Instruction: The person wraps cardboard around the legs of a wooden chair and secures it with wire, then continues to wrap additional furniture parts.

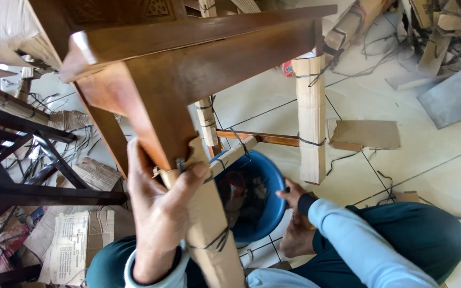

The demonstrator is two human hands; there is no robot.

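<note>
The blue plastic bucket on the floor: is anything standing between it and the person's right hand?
Nothing visible stands between them. The right hand already touches the rim of the blue plastic bucket, beside the cardboard-wrapped wooden table leg. The left hand grips another cardboard-wrapped leg nearer the camera.

A printed carton sheet (73, 245) lies flat on the floor, below and left of the wooden table (188, 58); it is pale brown with a white panel of dark print. A small red and white packet (288, 68) lies on the floor behind the table, beside its far wrapped leg. A plain brown cardboard piece (366, 134) lies flat to the right of the table. No signs or screens show.
</note>
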